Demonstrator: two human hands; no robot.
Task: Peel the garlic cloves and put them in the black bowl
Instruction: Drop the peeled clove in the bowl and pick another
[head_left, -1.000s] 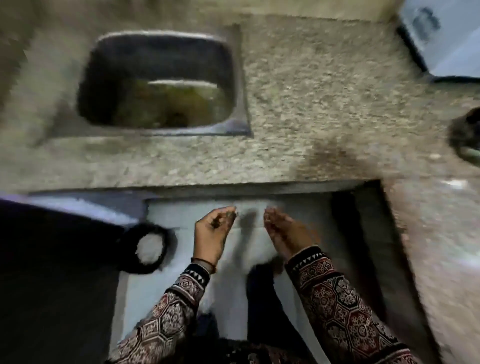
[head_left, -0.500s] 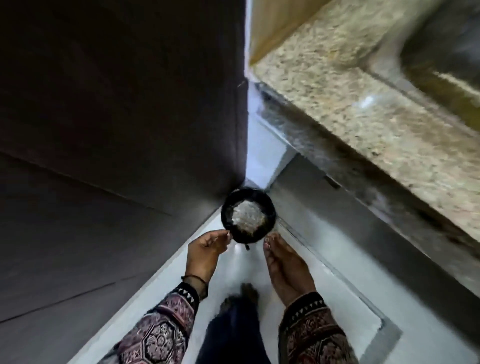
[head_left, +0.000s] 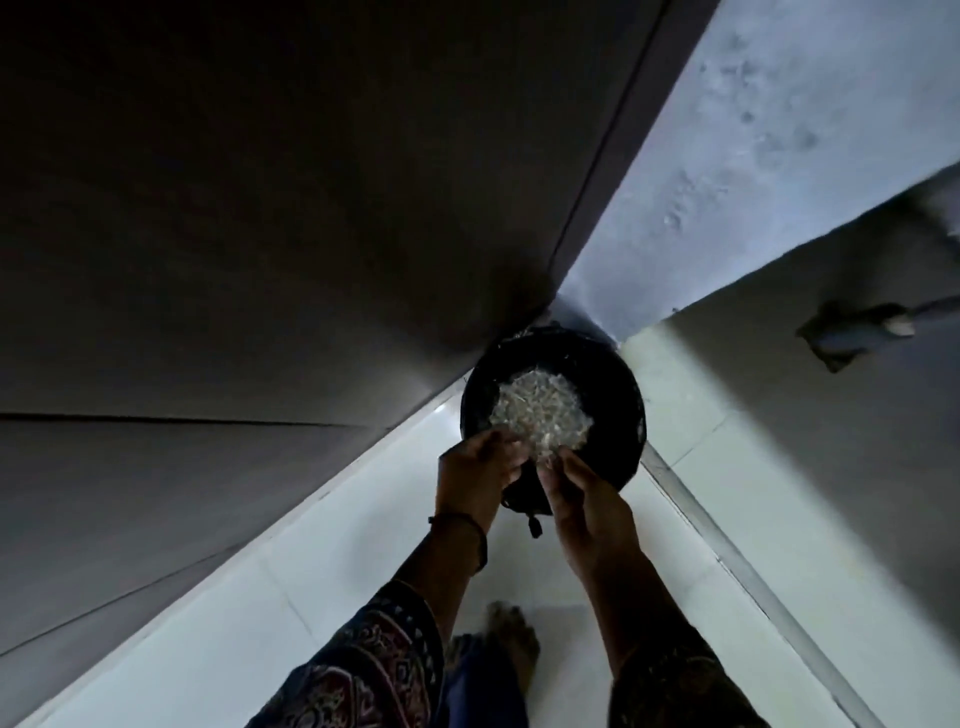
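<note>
Round black bin hard against dark panel, floor open nearside, pale scraps inside; left hand, right hand curled at rim, hold unclear.

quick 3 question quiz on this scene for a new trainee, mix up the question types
1. True or false: the black container stands on a countertop.
2. Multiple choice: what lies inside it? A) water B) pale flaky scraps C) a folded cloth
3. Fill in: the left hand and the right hand are both over the container's ____ rim, as seen from the person.

Key
1. False: it stands on the pale floor, in a corner.
2. B
3. near
</note>
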